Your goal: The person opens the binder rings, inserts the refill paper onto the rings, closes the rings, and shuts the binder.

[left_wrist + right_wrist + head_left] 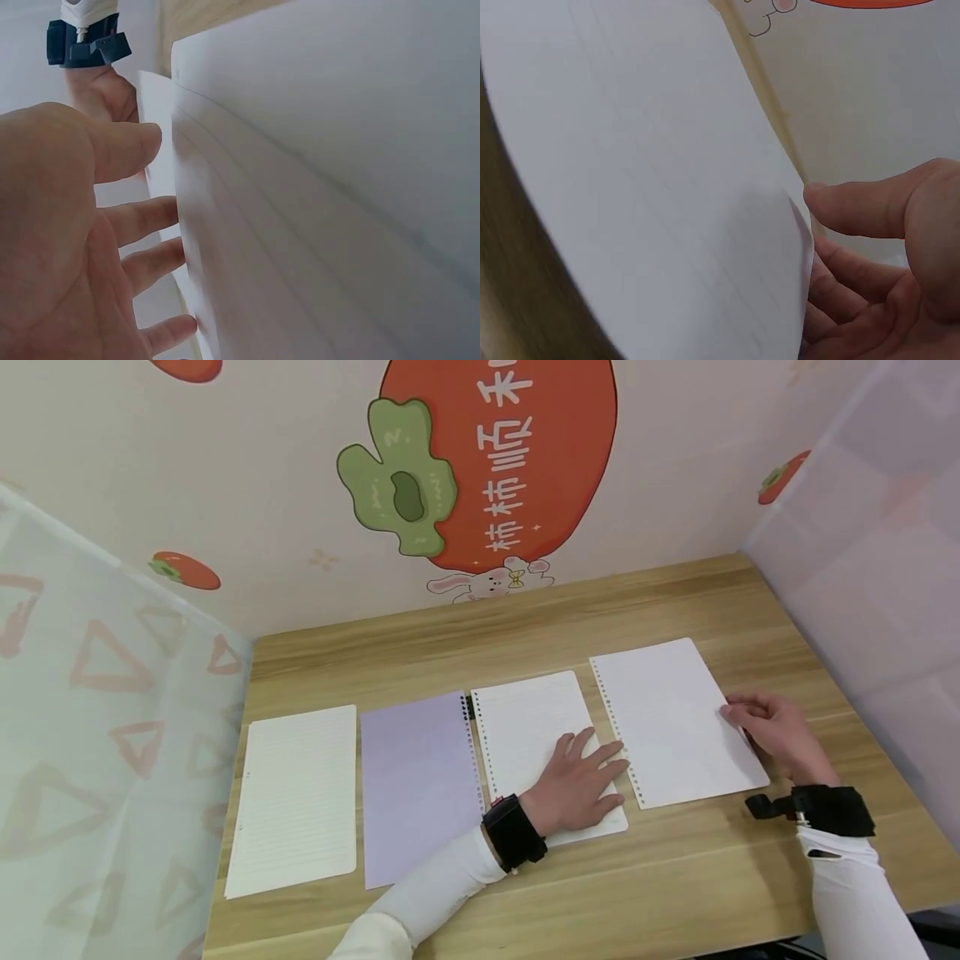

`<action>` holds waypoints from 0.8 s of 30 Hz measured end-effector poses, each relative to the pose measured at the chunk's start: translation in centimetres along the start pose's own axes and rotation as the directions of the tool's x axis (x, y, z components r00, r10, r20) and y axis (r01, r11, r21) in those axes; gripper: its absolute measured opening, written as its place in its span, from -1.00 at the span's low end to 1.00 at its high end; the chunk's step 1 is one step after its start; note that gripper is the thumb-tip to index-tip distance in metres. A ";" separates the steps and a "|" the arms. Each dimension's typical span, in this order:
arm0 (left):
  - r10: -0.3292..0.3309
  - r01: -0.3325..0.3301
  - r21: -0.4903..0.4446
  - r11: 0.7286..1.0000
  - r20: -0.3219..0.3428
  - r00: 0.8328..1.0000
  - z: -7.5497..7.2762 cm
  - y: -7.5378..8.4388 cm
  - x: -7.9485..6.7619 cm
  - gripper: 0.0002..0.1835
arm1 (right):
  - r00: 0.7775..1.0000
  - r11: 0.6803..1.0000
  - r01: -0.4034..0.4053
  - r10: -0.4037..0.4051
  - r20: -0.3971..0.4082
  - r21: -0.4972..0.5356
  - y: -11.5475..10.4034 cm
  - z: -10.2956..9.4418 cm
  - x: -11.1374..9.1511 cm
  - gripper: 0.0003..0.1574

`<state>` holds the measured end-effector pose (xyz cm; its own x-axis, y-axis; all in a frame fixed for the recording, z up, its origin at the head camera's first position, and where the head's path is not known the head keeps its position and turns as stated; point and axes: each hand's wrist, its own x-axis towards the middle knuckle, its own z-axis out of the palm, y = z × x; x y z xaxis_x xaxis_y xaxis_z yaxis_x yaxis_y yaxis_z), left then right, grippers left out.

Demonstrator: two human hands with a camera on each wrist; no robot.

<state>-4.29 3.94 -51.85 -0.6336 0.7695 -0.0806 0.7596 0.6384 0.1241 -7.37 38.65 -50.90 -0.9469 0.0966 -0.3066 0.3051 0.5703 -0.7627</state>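
My left hand [573, 785] rests with spread fingers on the white lined page [528, 718] of an open loose-leaf notebook. Its purple cover [420, 785] lies to the left, with black binding [469, 707] showing at the top between them. To the right is a white loose-leaf sheet [667, 727] with punched holes down its left side. My right hand [780, 735] pinches the right edge of that sheet, thumb on top and fingers beneath. In the right wrist view the paper bends slightly beside the thumb [855, 210].
Cream lined paper [300, 802] lies at the left of the wooden table [600, 902]. A wall with a large persimmon print [570, 460] stands behind the table. Pale curtains [112, 735] hang at both sides.
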 end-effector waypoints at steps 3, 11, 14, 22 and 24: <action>0.002 -0.002 -0.007 1.000 0.002 1.000 0.0 0.0 0.0 -0.42 | 0.999 0.998 -0.006 0.009 0.047 -0.059 0.2 -0.2 0.0 -0.15; -0.025 0.022 -0.119 0.993 -0.021 0.999 0.0 -0.5 0.2 -0.48 | 0.993 1.000 0.010 -0.009 0.117 -0.006 0.7 -0.3 0.1 -0.20; -0.069 0.042 -0.283 0.958 -0.088 0.994 0.0 -0.9 0.5 -0.53 | 0.992 1.000 0.010 -0.011 0.129 0.002 0.8 -0.2 -0.2 -0.14; -0.317 0.125 -0.890 0.438 -0.023 0.948 -0.3 -2.3 1.1 -0.39 | 0.978 0.896 -0.090 -0.004 0.209 0.434 1.2 0.6 -1.0 -0.70; -0.357 0.133 -0.952 0.276 0.027 0.934 -0.4 -2.7 1.2 -0.33 | 0.977 0.846 -0.101 -0.015 0.214 0.523 1.0 1.0 -1.3 -0.82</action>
<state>-7.14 3.15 -51.87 -0.8590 0.4906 -0.1465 -0.0148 0.2623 0.9649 -5.76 38.32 -51.82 -0.9079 -0.0891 -0.4096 0.4071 0.0458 -0.9122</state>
